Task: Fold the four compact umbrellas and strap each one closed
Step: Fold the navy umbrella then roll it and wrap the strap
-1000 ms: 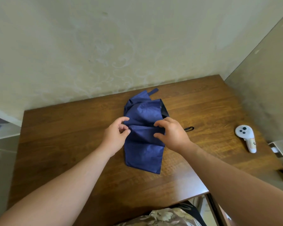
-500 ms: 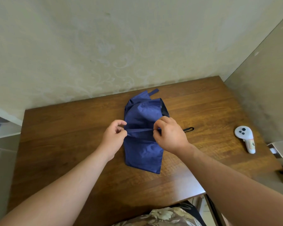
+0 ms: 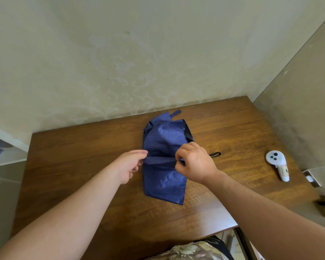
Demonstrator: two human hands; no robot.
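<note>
Both bare forearms reach in from the bottom corners and converge toward the middle. Left hand [image 3: 130, 166] sits palm turned inward, thumb edge up, fingers [image 3: 142, 153] curled, tips pinching the left end of a blue strap [image 3: 159, 160]. Right hand [image 3: 195, 163] back faces up, wrist slightly bent, knuckles raised; thumb and index pinch the same strap at its right end, other fingers curled under. Strap runs taut between the two hands. Hands level with each other, near but not touching. Right forearm darker in shade, left forearm brighter.
</note>
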